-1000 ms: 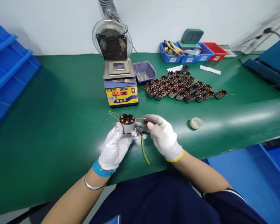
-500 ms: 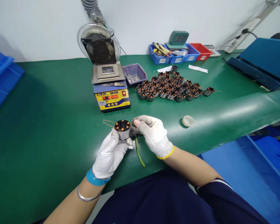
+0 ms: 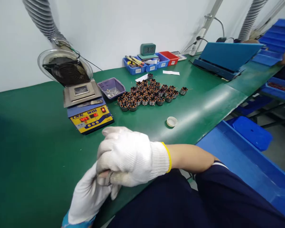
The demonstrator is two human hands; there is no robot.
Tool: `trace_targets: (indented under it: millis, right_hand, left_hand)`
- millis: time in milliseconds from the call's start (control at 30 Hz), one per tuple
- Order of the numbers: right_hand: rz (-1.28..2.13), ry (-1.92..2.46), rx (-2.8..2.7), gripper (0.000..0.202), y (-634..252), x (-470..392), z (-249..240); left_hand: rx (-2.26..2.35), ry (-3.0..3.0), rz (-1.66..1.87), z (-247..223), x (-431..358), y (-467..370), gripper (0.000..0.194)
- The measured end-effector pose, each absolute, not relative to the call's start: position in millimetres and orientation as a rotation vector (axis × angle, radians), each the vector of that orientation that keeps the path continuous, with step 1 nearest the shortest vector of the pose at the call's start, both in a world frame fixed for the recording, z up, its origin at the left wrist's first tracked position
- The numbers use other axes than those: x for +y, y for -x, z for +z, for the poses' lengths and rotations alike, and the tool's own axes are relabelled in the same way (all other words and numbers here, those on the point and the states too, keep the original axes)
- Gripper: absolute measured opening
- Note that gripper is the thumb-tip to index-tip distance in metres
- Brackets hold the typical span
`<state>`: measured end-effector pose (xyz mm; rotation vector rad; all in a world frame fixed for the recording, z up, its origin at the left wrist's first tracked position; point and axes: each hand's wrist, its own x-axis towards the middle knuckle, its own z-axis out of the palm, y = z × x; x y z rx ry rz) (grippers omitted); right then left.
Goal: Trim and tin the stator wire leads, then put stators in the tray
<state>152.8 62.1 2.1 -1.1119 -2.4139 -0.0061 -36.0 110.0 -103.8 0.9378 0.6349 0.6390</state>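
Stators (image 3: pixel 144 100) cluster on the table's (image 3: pixel 38 148) far side, right of the heater (image 3: pixel 91 118); near, the right hand (image 3: pixel 127 156), fingers curled, overlaps the left hand (image 3: pixel 87 196); whether either grips anything, I cannot tell

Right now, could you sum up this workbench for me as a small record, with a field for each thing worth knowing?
Left hand: gloved, low in view, partly covered by the right hand
Right hand: gloved, laid over the left hand; fingers curled
Held: cannot tell, hidden by the gloves
Machine: yellow front, lit red digits
Rings: dark, copper-wound group, one set apart at its right
Purple tray: small silvery bits inside
Cup: small, round, nearer than the rings
Clock: green, above blue bins
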Motion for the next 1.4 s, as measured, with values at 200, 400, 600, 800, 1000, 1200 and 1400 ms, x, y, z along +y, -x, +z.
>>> trace_targets:
  millis: [200, 400, 600, 800, 1000, 1200, 1400]
  right_hand:
    - [-0.161, 1.121, -2.423, 0.016, -151.0, 57.2, 7.1]
    - [-0.116, 1.096, -2.292, 0.012, -160.0, 48.0, -3.7]
    - [0.464, 1.028, -1.459, 0.013, -155.3, 38.7, -61.3]
    - [0.938, 1.001, -0.678, 0.028, -149.5, 40.4, -108.5]
    - [0.727, 1.136, -0.906, 0.019, -172.6, 37.0, -103.5]
    - [0.759, 1.252, -1.376, 0.064, -136.3, 36.7, -105.0]
    - [0.525, 1.308, -1.356, 0.049, -133.4, 37.3, -112.8]
  left_hand:
    - [0.766, -0.837, 0.965, -80.4, 118.5, 28.4, 0.025]
    - [0.62, -0.987, 0.639, -86.9, 104.5, 23.1, 0.037]
    - [0.762, -1.331, 1.23, -99.8, 87.9, 13.4, 0.064]
    - [0.716, -1.573, 1.415, -130.0, 87.2, 7.0, 0.068]
    - [0.806, -1.43, 1.482, -117.2, 92.7, 6.8, 0.066]
    - [0.835, -1.425, 1.434, -113.9, 92.4, 3.5, 0.06]
    - [0.682, -1.797, 1.247, -124.2, 101.4, 16.9, 0.056]
